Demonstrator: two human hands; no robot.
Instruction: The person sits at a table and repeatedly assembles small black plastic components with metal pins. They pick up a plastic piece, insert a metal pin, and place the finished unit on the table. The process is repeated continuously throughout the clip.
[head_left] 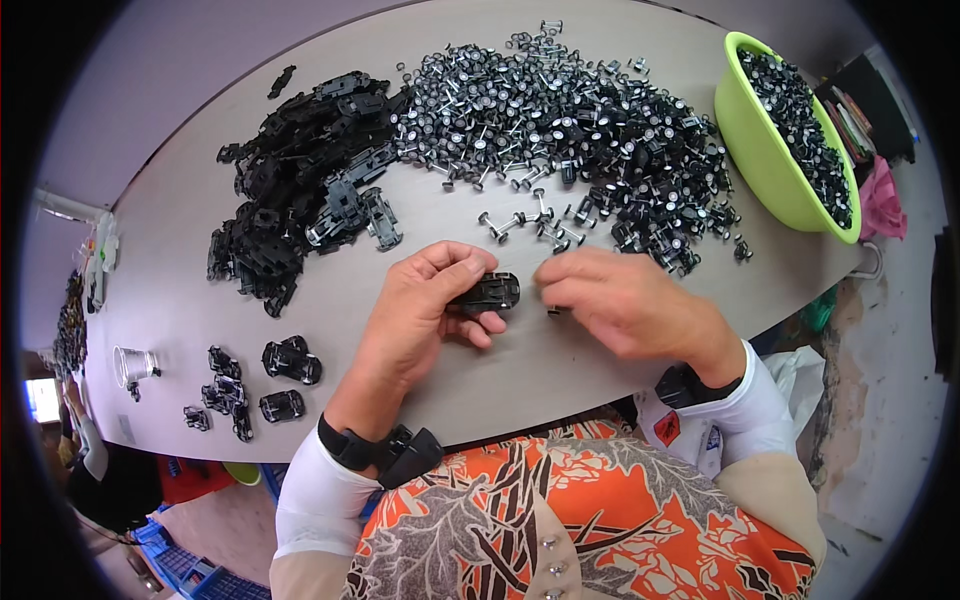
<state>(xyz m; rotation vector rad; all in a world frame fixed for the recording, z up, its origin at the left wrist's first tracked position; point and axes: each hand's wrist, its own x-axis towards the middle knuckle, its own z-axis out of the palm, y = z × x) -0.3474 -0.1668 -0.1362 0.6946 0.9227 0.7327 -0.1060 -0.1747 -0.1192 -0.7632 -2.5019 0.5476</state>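
Chassis in left hand (415, 310): small toy car chassis (487, 292), black plastic with a soft sheen.
Right hand (625, 300): bare skin, fingertips pinched just beside the chassis.
Worktop (560, 360): pale grey laminate, smooth and matt, faint grain.
Chassis heap (300, 190): black and dark grey plastic, partly glossy.
Wheel-and-axle pile (570, 120): black rubbery-looking wheels, bright metal axles that glint.
Bowl (765, 165): lime green plastic, smooth, slightly glossy.
Cup (132, 365): clear plastic, shiny.
Sleeves (320, 500): white stretch cloth, matt.
Shirt (580, 530): orange patterned cloth, matt.
Wristbands (345, 447): 2, black, matt.
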